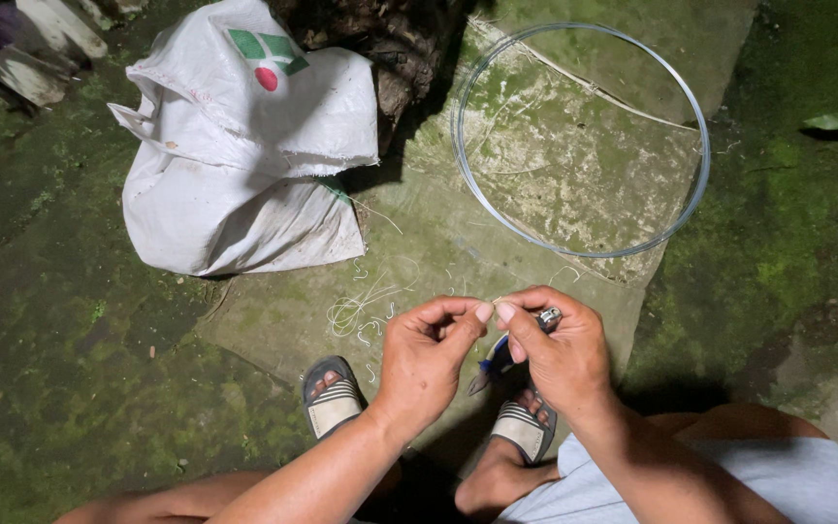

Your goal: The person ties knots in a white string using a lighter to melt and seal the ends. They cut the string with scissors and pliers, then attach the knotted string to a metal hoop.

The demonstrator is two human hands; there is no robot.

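- Both hands are up in front of the knees, meeting fingertip to fingertip above the sandalled feet.
- The left hand (426, 357) has thumb and forefinger pinched together — closed down on a small piece of thin wire (493, 303), which is too fine here to make out in full.
- The right hand (557, 351) pinches the same spot from the other side, thumb tip just touching the left thumb tip, so the wire piece sits right between the two pairs of fingertips.
- The right hand's other fingers are curled around pliers (511, 347) — the metal nose pokes out above the knuckles, the blue handles hang below the palm towards the right foot.
- Just beyond the hands, on the worn mat (419, 243) spread over the mossy ground, lies a scatter of cut wire bits (366, 309), loose curls and short lengths.
- Further out on the mat, a big wire hoop (692, 97) lies flat, well apart from the hands.
- To the left of it, a white woven sack (235, 175) slumps, crumpled, half on the mat and half on the moss.
- Striped sandals (332, 400) on both feet, planted at the mat's near edge under the hands.
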